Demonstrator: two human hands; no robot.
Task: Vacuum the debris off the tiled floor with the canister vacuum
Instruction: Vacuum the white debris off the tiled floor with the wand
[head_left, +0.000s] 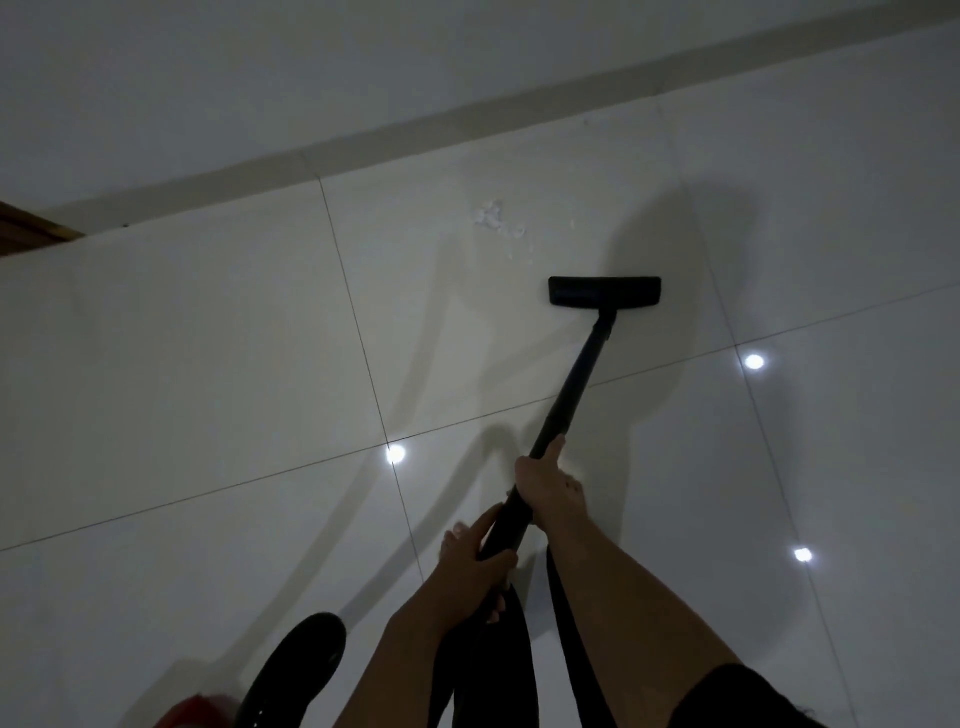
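Note:
The black vacuum wand (576, 384) runs from my hands up to its flat floor head (605, 291), which rests on the pale tiled floor (208, 338). My right hand (550, 488) grips the wand higher up. Lower down, my left hand (475, 564) is closed around the wand's end where the black hose (519, 649) hangs down. A patch of small white debris (496, 221) lies on the tile just beyond and left of the floor head, apart from it.
A wall with a pale skirting strip (467, 111) runs behind the debris. A brown wooden edge (31, 228) shows at far left. A black shoe (291, 675) and a bit of red object (195, 714) sit at the bottom left. Ceiling-light reflections dot the glossy tiles.

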